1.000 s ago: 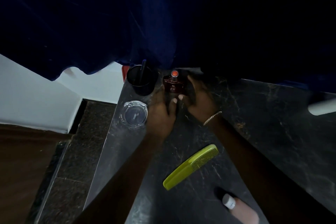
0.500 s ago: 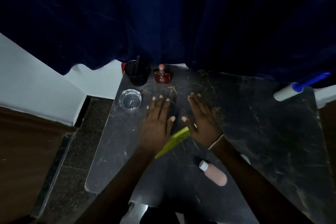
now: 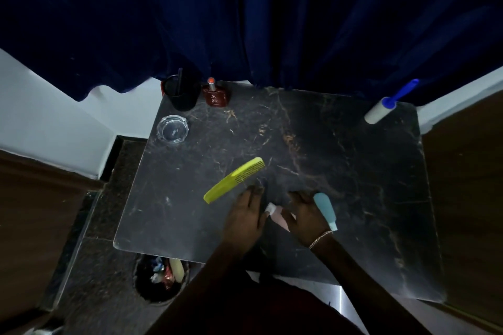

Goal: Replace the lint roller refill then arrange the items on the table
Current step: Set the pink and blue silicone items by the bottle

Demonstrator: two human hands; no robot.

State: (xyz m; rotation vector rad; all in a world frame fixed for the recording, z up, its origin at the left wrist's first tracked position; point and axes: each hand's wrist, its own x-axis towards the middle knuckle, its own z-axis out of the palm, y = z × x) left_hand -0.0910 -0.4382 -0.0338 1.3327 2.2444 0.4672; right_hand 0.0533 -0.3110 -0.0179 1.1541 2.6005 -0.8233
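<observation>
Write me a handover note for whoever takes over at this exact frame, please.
Left hand: fingers stretched out beside the pink bottle with white cap.
Right hand: over that bottle, grip unclear.
White lint roller with blue handle lies at the dark marble table's far right corner; refill swap cannot be confirmed.
Yellow-green plastic comb and teal tube lie loose near the hands.
Left: arrange bottle, comb, tube.
</observation>
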